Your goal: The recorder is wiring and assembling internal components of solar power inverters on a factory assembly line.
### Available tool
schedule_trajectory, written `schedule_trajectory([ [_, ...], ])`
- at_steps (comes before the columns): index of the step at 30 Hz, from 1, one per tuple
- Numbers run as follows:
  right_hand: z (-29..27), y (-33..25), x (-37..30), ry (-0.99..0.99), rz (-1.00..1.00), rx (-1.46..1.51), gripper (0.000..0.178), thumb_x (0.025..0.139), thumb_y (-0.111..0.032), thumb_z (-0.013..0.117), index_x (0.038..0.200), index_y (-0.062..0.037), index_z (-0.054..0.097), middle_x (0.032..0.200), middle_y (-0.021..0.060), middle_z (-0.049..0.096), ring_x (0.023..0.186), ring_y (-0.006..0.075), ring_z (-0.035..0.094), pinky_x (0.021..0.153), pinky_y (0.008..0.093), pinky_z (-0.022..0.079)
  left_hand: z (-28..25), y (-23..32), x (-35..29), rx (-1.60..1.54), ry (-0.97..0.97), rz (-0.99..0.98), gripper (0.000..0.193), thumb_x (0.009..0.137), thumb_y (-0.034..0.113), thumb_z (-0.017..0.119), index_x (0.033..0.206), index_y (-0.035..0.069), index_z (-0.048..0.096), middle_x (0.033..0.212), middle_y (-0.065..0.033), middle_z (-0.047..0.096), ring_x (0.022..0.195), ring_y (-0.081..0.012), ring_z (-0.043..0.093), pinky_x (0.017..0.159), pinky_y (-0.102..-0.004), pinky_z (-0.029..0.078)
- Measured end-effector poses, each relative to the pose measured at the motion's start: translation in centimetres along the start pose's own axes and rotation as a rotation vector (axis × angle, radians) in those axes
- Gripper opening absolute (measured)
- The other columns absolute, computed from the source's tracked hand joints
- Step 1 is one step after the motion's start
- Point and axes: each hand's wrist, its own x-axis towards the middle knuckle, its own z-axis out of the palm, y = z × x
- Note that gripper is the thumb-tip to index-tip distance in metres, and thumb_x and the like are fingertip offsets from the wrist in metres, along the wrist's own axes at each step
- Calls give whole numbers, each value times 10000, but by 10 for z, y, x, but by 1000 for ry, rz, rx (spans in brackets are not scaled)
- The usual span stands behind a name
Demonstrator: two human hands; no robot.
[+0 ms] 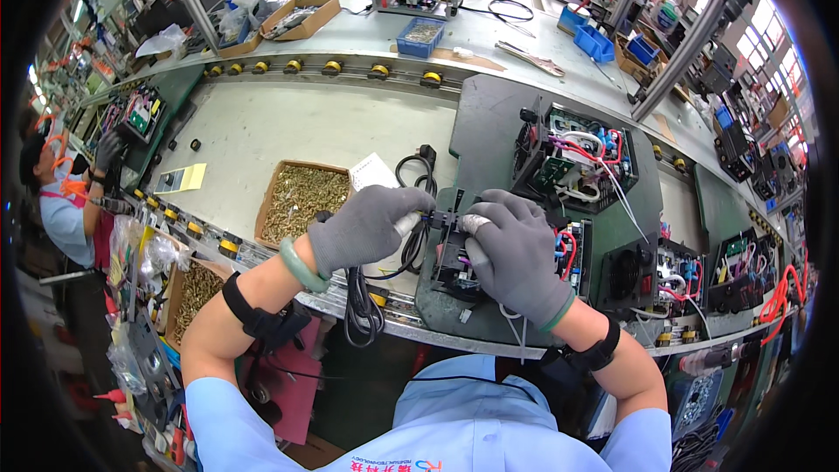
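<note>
My left hand (363, 225), in a grey glove with pale fingertips, pinches the black power cord (418, 240) beside a black fitting (444, 220). That fitting sits at the near edge of a black-cased electronic unit (454, 267). From the right, my right hand (516, 249), gloved too, curls its fingers over the unit's casing, with a white-wrapped finger close to the fitting. The gloves hide much of the unit. Loops of the cord lie behind my left hand, with its plug (426, 154) at the far end, and a bundled length (363, 310) hangs over the bench edge.
Left of the hands stands a cardboard box of small brass-coloured screws (301, 197). Another open unit (581, 157) stands behind on the dark green board (489, 114); more units (673, 271) are at right. A roller rail (332, 67) crosses behind. A co-worker (65, 201) works at far left.
</note>
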Motion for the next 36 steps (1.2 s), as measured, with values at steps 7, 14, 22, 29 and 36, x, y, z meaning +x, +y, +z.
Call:
schedule_trajectory([
  [7,-12,6,21,-142,211,152,318,769,-264,715,1028,-81,703,1263,126,584,1183,330,561,951,457,484,-20,8,22,-519,-426,-399,542,946,69,509,1474,18,396,1025,-120,685,733,-180,672,696,-338,559],
  [14,-10,22,32,-582,262,86,333,804,-333,660,1046,-119,743,1121,104,652,1077,295,642,951,454,491,-16,30,-34,-1076,-141,-741,472,1013,230,488,1409,-25,465,1098,-155,678,773,-183,698,647,-269,553],
  [22,-4,12,32,-516,231,29,341,797,-317,691,1058,-104,742,1229,83,643,1098,305,630,933,436,487,-7,-4,-33,-184,-40,-358,213,1022,174,535,1120,47,674,679,39,526,596,-69,438,557,-257,389],
  [29,1,14,23,-515,251,32,244,859,-301,653,961,-101,748,1173,90,645,1096,292,616,957,442,470,-18,-1,-19,-616,-356,-593,323,1042,301,497,1167,55,664,714,25,567,560,-56,459,524,-225,399],
  [36,6,12,15,-203,175,48,163,849,-189,669,872,-28,693,1146,105,644,1027,316,628,879,436,510,-31,2,-117,-695,-134,-623,372,1019,300,539,1249,17,613,914,-28,637,814,-129,612,746,-279,499],
])
